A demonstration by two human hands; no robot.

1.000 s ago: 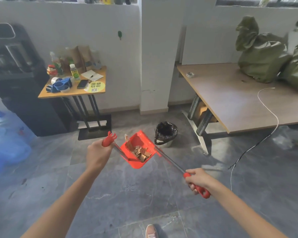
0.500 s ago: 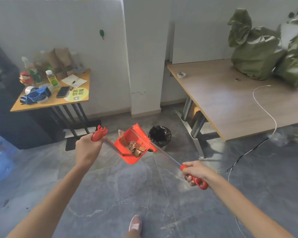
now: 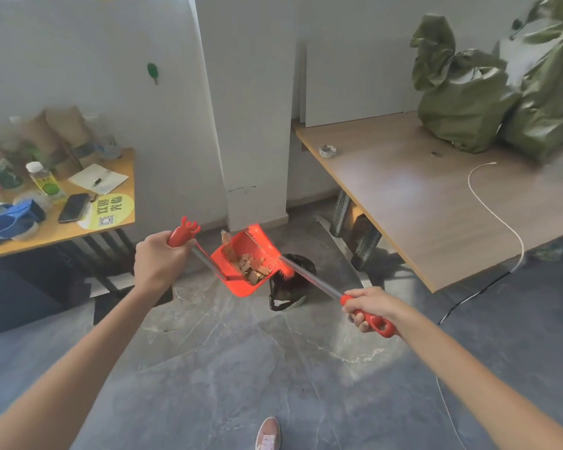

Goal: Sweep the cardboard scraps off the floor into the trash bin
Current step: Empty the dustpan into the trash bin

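My left hand (image 3: 158,263) grips the red end of the dustpan's metal handle (image 3: 205,259) and holds the red dustpan (image 3: 238,285) up above the floor. Several brown cardboard scraps (image 3: 252,269) lie inside the pan. My right hand (image 3: 368,306) grips the red handle of the broom (image 3: 316,284), whose shaft runs up to the pan's right edge; its bristles are hidden behind the pan. The trash bin (image 3: 294,280), lined with a black bag, stands on the floor just right of and behind the pan.
A small wooden table (image 3: 78,222) with a phone, bottles and tape stands at left. A large desk (image 3: 436,203) with green sacks and a white cable is at right, a white pillar (image 3: 251,125) behind the bin. My shoe (image 3: 268,433) shows below.
I have stepped closer to the bin. The raised dustpan with its scraps and the broom now sit nearer to the bin. Both hands keep their grips.
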